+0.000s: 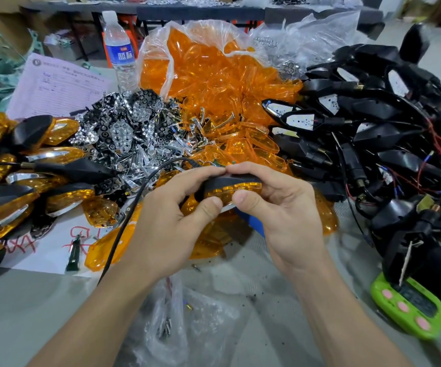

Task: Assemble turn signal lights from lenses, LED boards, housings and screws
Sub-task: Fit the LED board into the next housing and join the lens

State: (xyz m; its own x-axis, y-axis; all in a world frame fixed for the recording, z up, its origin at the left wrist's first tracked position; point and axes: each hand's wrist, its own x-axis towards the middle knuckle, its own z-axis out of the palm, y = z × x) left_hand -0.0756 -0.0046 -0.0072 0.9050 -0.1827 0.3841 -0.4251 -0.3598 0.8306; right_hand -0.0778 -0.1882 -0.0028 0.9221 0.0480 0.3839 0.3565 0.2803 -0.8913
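Note:
Both hands hold one turn signal light [230,188] at the table's middle: a black housing on top, an amber lens along its lower edge. My left hand [177,215] grips its left end, thumb on the lens. My right hand [275,205] grips the right end, thumb pressed on the lens too. A black wire [131,205] runs from the light down to the left. Loose amber lenses [214,72] fill a clear bag behind. Chrome reflectors [126,133] lie in a heap at centre left. Black housings with LED boards and wires [373,133] are piled on the right.
Finished amber-and-black lights [15,181] are stacked at the left. A clear bag of screws [171,321] lies near the front edge. A green timer [410,305] sits at the right front. A water bottle [120,49] and a pink paper form [57,86] stand behind.

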